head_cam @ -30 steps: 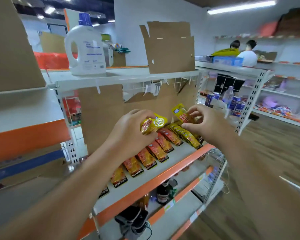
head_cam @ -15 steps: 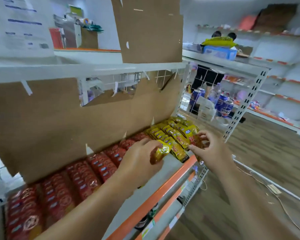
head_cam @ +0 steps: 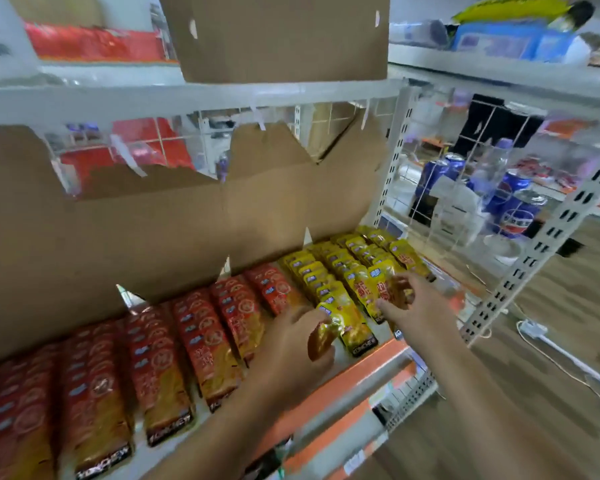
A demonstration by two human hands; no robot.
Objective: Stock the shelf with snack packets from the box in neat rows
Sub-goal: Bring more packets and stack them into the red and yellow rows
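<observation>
Overlapping rows of red snack packets (head_cam: 160,362) fill the left and middle of the shelf (head_cam: 371,362). Rows of yellow snack packets (head_cam: 329,271) lie at its right end. My left hand (head_cam: 291,344) grips a bunch of yellow packets (head_cam: 321,339) at the front of a yellow row. My right hand (head_cam: 414,306) reaches over the rightmost yellow rows, and its fingers pinch a yellow packet (head_cam: 390,289) lying at the front of a row.
Brown cardboard (head_cam: 153,223) lines the shelf's back. A cardboard box (head_cam: 278,36) stands on the upper shelf. Blue cans (head_cam: 516,209) and a bottle sit on the neighbouring rack behind a wire grid. A white power strip (head_cam: 537,332) and cable lie on the wooden floor at right.
The view has moved closer and lower over the shelf. My right hand has brought its yellow packet down onto the right-hand rows. My left hand keeps its bunch beside the yellow rows.
</observation>
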